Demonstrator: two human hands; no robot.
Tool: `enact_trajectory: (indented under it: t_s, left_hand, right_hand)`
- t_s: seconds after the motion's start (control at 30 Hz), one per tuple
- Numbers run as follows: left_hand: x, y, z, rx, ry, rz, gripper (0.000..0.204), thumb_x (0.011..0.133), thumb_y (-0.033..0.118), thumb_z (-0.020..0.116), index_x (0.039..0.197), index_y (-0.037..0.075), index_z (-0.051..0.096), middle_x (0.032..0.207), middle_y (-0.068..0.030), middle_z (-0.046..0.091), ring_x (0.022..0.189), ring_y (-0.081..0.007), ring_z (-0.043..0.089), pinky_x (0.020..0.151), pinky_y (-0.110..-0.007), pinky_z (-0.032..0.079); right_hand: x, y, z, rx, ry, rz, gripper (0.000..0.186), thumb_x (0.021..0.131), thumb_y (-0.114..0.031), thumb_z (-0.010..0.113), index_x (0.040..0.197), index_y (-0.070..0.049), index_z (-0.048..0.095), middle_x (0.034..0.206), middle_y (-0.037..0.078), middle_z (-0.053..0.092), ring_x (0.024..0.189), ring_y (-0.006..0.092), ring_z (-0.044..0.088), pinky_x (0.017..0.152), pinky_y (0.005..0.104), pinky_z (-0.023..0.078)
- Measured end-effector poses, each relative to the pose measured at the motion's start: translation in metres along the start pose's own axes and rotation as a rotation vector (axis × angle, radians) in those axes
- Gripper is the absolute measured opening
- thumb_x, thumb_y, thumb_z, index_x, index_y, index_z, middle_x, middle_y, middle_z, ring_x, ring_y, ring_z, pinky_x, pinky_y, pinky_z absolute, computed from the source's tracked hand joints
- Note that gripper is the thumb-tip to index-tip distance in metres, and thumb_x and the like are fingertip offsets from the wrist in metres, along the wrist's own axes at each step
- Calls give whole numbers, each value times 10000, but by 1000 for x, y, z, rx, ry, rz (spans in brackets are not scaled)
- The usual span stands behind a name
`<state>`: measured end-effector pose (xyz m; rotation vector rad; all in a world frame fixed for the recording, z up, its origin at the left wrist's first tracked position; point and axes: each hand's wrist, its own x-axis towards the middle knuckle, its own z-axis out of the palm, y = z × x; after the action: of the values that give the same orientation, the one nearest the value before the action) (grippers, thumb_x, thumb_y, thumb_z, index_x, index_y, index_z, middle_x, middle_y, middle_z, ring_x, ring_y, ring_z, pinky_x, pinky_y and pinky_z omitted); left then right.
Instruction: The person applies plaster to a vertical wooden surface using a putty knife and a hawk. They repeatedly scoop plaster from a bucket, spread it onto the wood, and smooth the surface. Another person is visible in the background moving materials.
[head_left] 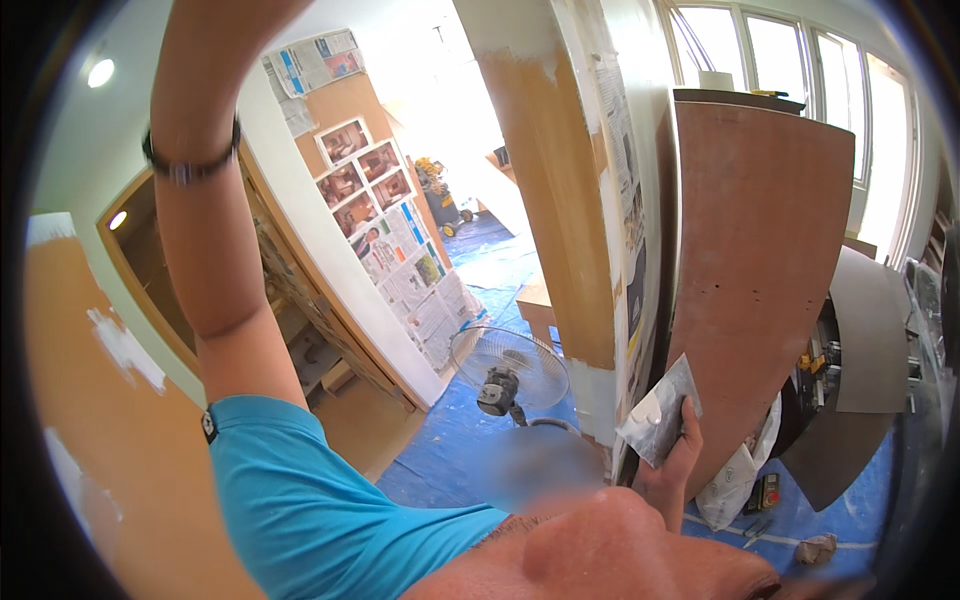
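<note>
My left arm reaches up along the left side of the head view, in a blue sleeve with a dark band at the wrist; the hand itself is cut off by the top edge. Low on the right, my right hand (672, 462) grips a flat silvery metal plate (650, 410) with pale smears on it, its fingers along the edge. That plate is in front of a tall reddish-brown board (750, 250) and the narrow edge of a wall partly covered in newspaper (627, 170).
A pedestal fan (505, 385) stands on blue floor sheeting (415, 470). A doorway (160, 250) and a patched tan panel (100, 420) are at left. Newspapers (400, 250) cover the middle wall. Curved grey sheets (865, 350), tools (765, 492) and bags (725, 485) lie at right.
</note>
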<state>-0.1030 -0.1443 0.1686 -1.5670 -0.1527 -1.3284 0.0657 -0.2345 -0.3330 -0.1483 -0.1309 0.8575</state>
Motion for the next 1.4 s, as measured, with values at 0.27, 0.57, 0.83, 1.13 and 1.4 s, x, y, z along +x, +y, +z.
enact_trajectory:
  t_s: [0.27, 0.57, 0.83, 1.13, 1.4]
  left_hand:
    - [-250, 29, -11, -1702, 23, -888, 342, 980, -20, 613, 1319, -66, 613, 1283, -154, 681, 1036, -242, 712, 975, -379, 536]
    - [-335, 77, 17, -2219, 214, -1348, 314, 1051, 96, 569, 1331, -48, 579, 1208, -132, 692, 1035, -216, 704, 871, -371, 593]
    - [-351, 123, 17, -1659, 38, -429, 472, 862, 17, 684, 1332, 61, 682, 1217, -110, 685, 1000, -247, 664, 840, -356, 507]
    - [-376, 156, 10, -1798, -252, -71, 586, 858, 47, 720, 1417, 201, 637, 1433, -51, 583, 1227, -271, 573, 1038, -436, 436]
    - [-269, 38, 101, -1072, 86, -154, 640, 814, -35, 617, 1411, 194, 622, 1313, -43, 668, 1181, -256, 632, 1013, -414, 487]
  right_hand:
    - [0, 10, 30, -75, -46, -206, 388, 1036, -255, 591, 1344, -18, 584, 1246, 103, 698, 1106, 253, 701, 958, 415, 581]
    - [-9, 35, 69, -232, -42, -392, 324, 1069, -277, 554, 1285, -41, 600, 1206, 81, 709, 1094, 245, 704, 952, 425, 578]
    - [-32, 51, 76, -212, -1, -434, 328, 1064, -277, 550, 1275, -34, 614, 1220, 110, 705, 1094, 266, 703, 948, 435, 579]
    - [-60, 49, 70, -170, 31, -244, 327, 1047, -270, 568, 1288, -52, 603, 1176, 106, 720, 1080, 270, 714, 914, 426, 600]
    - [-59, 35, 76, -179, 95, -426, 303, 1072, -238, 538, 1312, -60, 589, 1230, 77, 688, 1097, 234, 695, 978, 402, 566]
